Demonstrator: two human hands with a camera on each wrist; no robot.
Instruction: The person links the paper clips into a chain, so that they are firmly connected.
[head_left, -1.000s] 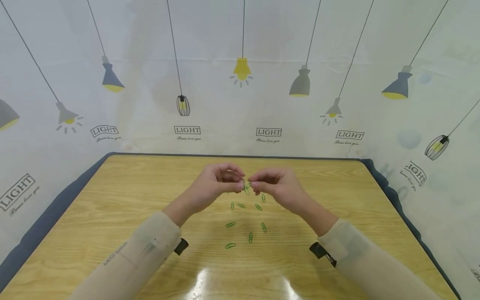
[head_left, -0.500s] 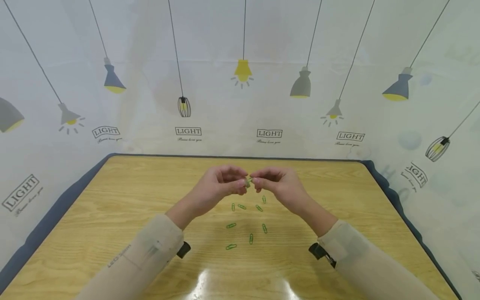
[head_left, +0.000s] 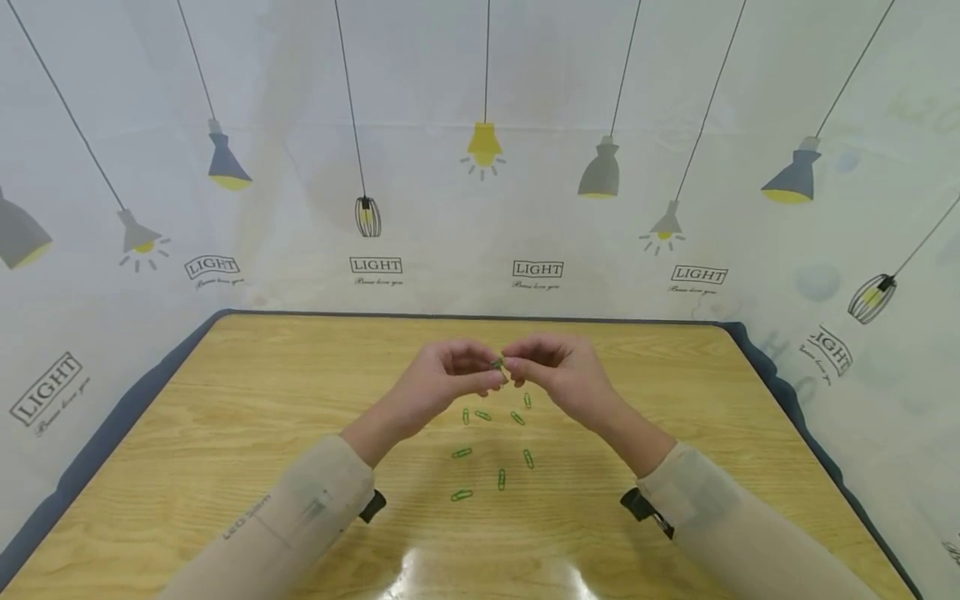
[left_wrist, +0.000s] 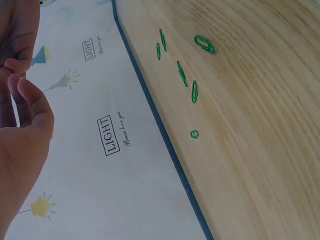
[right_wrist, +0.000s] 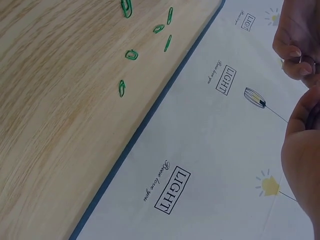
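Above the far middle of the table, my left hand (head_left: 438,379) and right hand (head_left: 562,371) meet fingertip to fingertip. A small green paper clip (head_left: 498,363) shows between them; the left thumb and fingers pinch it, and the right thumb and forefinger pinch at its right side. How many clips are up there, and whether they are linked, is hidden by the fingers. In the left wrist view the left hand (left_wrist: 25,145) hides the held piece, as does the right hand (right_wrist: 302,150) in the right wrist view.
Several loose green paper clips lie scattered on the wooden table (head_left: 262,417) below and nearer than the hands, one of them a near paper clip (head_left: 462,496). A pale curtain (head_left: 442,192) printed with lamps rises behind the table's dark-edged far side.
The left hand has shifted slightly right, closer to the right hand. A green clip that dangled between the fingertips a second ago is now mostly covered by them. The loose clips stay put.
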